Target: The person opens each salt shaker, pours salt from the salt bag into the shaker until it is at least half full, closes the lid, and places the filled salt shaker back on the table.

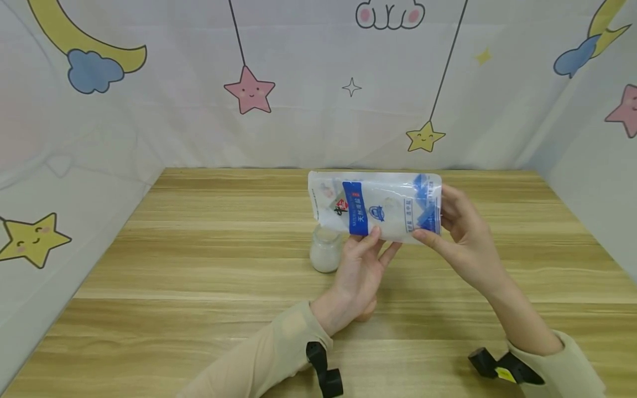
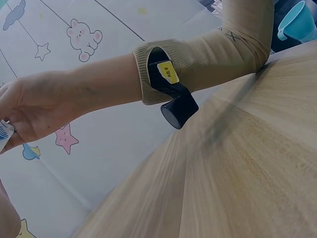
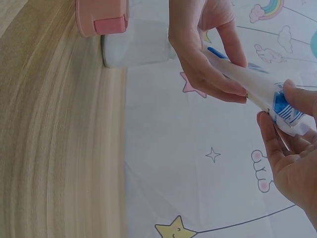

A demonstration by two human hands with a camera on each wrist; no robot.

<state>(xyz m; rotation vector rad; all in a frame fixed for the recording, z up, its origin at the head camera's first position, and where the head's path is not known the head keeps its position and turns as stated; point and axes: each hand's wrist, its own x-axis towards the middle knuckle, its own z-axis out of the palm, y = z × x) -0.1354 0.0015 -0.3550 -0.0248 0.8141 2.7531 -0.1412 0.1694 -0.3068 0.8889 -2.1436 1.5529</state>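
A white and blue salt pouch [image 1: 393,205] is held sideways in both hands above the table. Its lower edge is pinched by my left hand [image 1: 359,271], thumb in front and fingers behind. At the pouch's right end, my right hand [image 1: 465,237] grips with thumb and fingers. Below the pouch's left end stands a small glass jar [image 1: 325,253] with white contents; the pouch covers part of its mouth, and I cannot tell whether they touch. The left wrist view shows my right hand [image 2: 34,106] on a corner of the pouch [image 2: 5,133].
A pink lid with a latch [image 3: 101,15] is near the jar [image 3: 136,44] in the right wrist view. Wood-grain table [image 1: 199,265] lies below, backed by a printed cloth [image 1: 318,127]. A turquoise cup [image 2: 299,22] is in the left wrist view's upper right corner.
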